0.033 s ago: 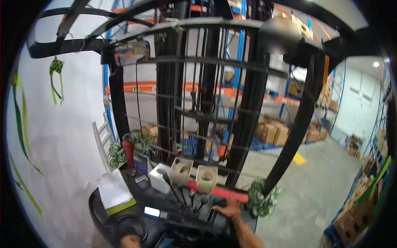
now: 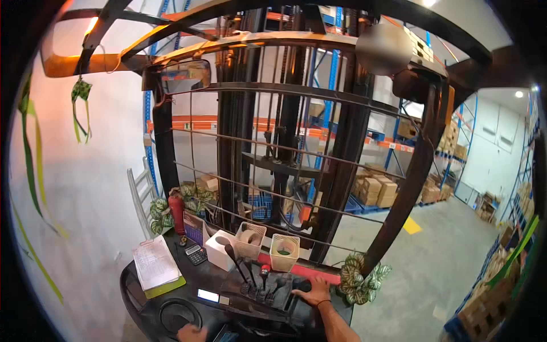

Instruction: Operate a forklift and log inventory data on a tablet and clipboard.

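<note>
I look out from a forklift cab. My right hand [image 2: 312, 296] lies on the black dashboard, fingers spread, touching the base of the control levers [image 2: 250, 273], one of which has a red knob [image 2: 265, 268]. At the frame's lower edge my left hand [image 2: 191, 332] is at the near rim of the black steering wheel [image 2: 174, 314]; only part of it shows, so its grip is unclear. A small lit display [image 2: 208, 295] sits between the wheel and the levers.
On the dashboard are a clipboard with paper [image 2: 155, 265], a calculator [image 2: 196, 255], a white tissue box [image 2: 219, 249] and two woven cups [image 2: 268, 246]. A red extinguisher [image 2: 176, 214] and leafy plants [image 2: 359, 279] flank it. Ahead rise the mast [image 2: 285, 125], blue racks with cardboard boxes [image 2: 373, 191] and grey floor [image 2: 433, 256].
</note>
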Action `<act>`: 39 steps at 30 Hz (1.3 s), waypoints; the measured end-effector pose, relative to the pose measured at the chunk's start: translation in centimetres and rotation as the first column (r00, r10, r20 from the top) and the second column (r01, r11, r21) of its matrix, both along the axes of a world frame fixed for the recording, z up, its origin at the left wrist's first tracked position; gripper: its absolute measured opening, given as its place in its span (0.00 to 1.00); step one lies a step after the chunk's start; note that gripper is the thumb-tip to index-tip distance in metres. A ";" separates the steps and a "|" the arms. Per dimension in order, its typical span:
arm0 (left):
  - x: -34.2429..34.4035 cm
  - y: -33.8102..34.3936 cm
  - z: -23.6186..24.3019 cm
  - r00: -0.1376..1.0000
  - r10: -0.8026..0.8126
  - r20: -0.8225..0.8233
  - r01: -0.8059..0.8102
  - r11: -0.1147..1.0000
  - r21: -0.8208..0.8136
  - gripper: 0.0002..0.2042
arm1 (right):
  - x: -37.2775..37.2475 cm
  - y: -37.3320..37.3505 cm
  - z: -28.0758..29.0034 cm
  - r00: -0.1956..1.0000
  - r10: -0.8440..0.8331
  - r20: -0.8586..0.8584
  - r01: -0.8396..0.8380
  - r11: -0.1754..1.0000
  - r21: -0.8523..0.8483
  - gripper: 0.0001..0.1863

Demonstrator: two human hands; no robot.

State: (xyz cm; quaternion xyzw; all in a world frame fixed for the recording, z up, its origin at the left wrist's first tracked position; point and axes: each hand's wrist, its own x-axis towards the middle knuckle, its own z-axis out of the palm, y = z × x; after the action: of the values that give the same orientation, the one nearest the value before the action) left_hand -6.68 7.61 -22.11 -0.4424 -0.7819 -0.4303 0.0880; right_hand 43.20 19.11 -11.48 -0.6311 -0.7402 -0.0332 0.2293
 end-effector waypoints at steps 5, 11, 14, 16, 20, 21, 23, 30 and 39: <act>-3.7 6.7 0.9 0.956 0.142 -0.255 -0.157 0.987 -0.037 0.22 | -1.3 1.4 2.1 0.997 0.018 -0.074 -0.022 0.998 -0.059 0.52; -4.3 -6.5 -1.3 0.969 0.214 0.121 -0.213 0.977 -0.022 0.20 | 2.0 3.6 -0.2 0.999 0.010 -0.045 -0.010 1.000 0.011 0.54; -1.5 -6.3 -0.4 0.906 0.393 0.153 -0.402 0.915 0.029 0.22 | 2.7 4.9 -0.1 0.998 0.041 -0.049 -0.046 0.995 -0.092 0.58; -0.3 -7.4 -1.3 0.908 0.404 0.110 -0.409 0.912 0.023 0.21 | 3.0 5.4 -0.5 0.997 0.066 -0.044 -0.069 0.994 -0.083 0.58; 2.9 -9.5 -0.6 0.948 0.305 0.095 -0.302 0.952 -0.042 0.27 | 3.6 5.8 -0.8 0.995 0.067 -0.079 -0.077 0.988 -0.133 0.58; 3.4 -9.2 -0.8 0.949 0.302 0.094 -0.300 0.953 -0.038 0.27 | 3.6 5.9 -0.8 0.993 0.075 -0.092 -0.087 0.987 -0.136 0.58; 4.6 -9.7 -1.4 0.944 0.313 0.102 -0.311 0.950 -0.036 0.30 | 3.8 5.8 -0.9 0.992 0.083 -0.090 -0.094 0.987 -0.128 0.57; 9.2 -10.5 1.7 0.955 0.268 0.129 -0.266 0.963 -0.035 0.29 | 4.5 7.2 -0.5 0.986 0.126 -0.108 -0.132 0.990 -0.047 0.50; 10.4 -8.5 3.7 0.851 0.513 0.106 -0.515 0.857 -0.012 0.21 | 5.5 9.9 1.9 0.986 0.152 -0.067 -0.156 0.987 -0.048 0.46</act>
State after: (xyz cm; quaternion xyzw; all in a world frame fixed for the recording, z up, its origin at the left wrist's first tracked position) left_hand 3.72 -0.90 -18.42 -0.1932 -0.8715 -0.4205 0.1622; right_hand 48.70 29.00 -9.58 -0.5787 -0.7798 0.0244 0.2377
